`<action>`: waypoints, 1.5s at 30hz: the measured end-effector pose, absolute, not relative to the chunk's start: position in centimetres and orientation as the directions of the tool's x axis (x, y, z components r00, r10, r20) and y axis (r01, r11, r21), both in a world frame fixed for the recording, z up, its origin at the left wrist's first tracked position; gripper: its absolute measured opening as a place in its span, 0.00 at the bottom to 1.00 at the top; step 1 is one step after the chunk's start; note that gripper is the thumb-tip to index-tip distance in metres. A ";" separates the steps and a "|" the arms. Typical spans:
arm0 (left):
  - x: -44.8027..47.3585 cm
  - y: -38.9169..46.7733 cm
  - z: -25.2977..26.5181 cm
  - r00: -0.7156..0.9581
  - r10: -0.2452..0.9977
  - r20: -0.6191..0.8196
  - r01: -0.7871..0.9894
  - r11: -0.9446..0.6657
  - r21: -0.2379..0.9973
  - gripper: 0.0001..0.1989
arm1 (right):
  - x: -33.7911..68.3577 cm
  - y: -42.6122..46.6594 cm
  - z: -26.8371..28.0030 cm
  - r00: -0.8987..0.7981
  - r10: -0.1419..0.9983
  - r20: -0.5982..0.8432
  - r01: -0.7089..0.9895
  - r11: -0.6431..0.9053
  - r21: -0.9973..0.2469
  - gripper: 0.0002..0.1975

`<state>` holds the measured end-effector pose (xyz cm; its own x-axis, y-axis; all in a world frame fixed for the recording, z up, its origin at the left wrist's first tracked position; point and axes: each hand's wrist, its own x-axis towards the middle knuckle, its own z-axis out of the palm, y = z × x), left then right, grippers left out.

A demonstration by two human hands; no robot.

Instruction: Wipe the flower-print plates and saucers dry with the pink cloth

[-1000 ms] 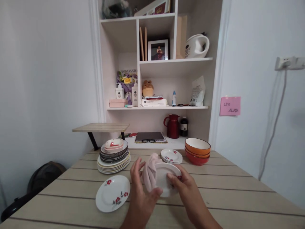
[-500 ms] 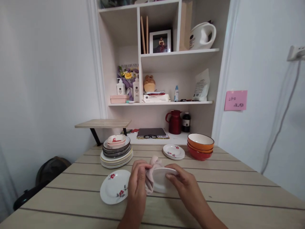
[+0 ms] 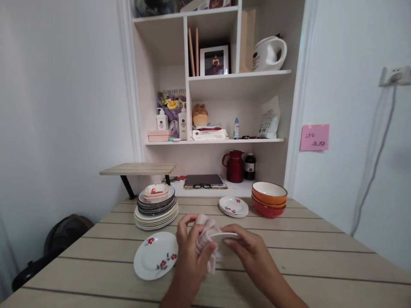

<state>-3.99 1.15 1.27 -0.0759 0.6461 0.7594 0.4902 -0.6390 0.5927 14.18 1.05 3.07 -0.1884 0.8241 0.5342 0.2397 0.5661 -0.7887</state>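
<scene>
Above the wooden table, my right hand [image 3: 245,246] pinches the right edge of a small white plate [image 3: 223,244], which is tilted so that it shows nearly edge-on. My left hand [image 3: 192,252] grips a pale pink cloth [image 3: 205,233], bunched around the plate's left edge. The cloth and fingers hide much of the plate's left side. Just left of my left hand lies a white plate with red flowers [image 3: 154,256]. Beyond my hands sits a short stack of small flowered plates [image 3: 233,206].
A tall stack of plates [image 3: 157,217] with small dishes on top stands at the back left, near a raised wooden shelf [image 3: 138,169]. Orange and red bowls [image 3: 269,201] are nested at the back right. Behind them are a red jug [image 3: 235,167] and a laptop [image 3: 204,180].
My left hand has brought the cloth over the plate's left edge, with the thumb now pressing it. The held plate has tipped to a more edge-on angle. The view has shifted slightly.
</scene>
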 end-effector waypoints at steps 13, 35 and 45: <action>-2.8 1.3 2.0 -0.165 0.857 0.489 0.158 -0.466 0.870 0.12 | 13.5 1.1 2.8 -0.107 0.898 0.426 0.021 0.430 -0.902 0.13; -3.3 1.3 1.6 -0.213 0.751 0.625 0.268 -0.570 0.776 0.10 | 12.9 1.5 2.2 0.010 0.910 0.414 -0.075 0.413 -0.908 0.17; -2.8 0.6 1.0 -0.005 0.477 0.879 0.553 -0.731 0.399 0.15 | 13.6 0.6 2.5 -0.072 0.717 0.693 0.372 0.664 -0.648 0.09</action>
